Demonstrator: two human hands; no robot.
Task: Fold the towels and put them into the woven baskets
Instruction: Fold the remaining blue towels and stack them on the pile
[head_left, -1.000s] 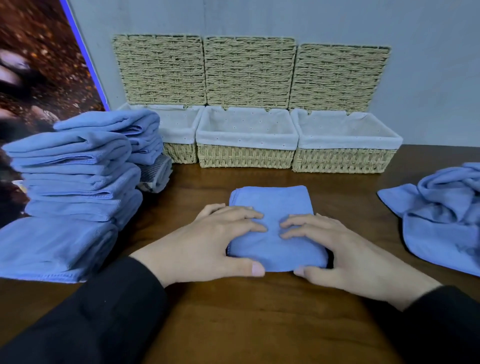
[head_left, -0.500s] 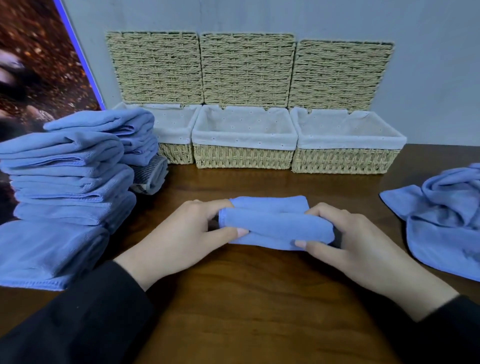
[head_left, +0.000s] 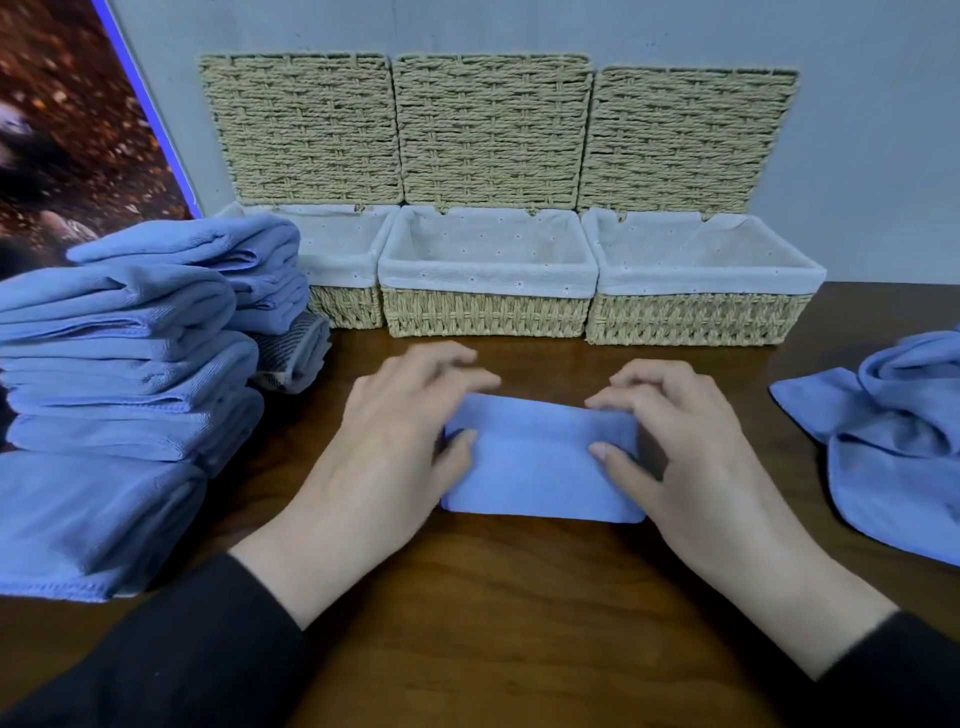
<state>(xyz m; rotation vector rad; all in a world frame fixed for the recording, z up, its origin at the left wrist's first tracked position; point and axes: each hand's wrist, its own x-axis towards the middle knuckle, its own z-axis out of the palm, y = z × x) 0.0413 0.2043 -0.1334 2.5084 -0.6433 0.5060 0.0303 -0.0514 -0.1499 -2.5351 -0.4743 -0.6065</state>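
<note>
A small blue towel (head_left: 540, 467), folded into a narrow rectangle, lies on the wooden table in front of me. My left hand (head_left: 384, 447) grips its left end, thumb on top and fingers curled over the far edge. My right hand (head_left: 691, 447) grips the right end the same way. Three woven baskets with white cloth liners stand in a row behind it: left (head_left: 345, 312), middle (head_left: 488, 317) and right (head_left: 696, 325). No towel shows inside any of them.
The baskets' woven lids (head_left: 493, 130) stand open against the grey wall. A tall stack of folded blue towels (head_left: 119, 364) fills the table's left side, with a grey striped towel (head_left: 298, 353) behind it. Unfolded blue towels (head_left: 893, 447) lie crumpled at the right.
The towel lay flat under both palms, then its near half was rolled over away from me. Now it is a narrower rectangle, and both hands hold its ends, further from me.
</note>
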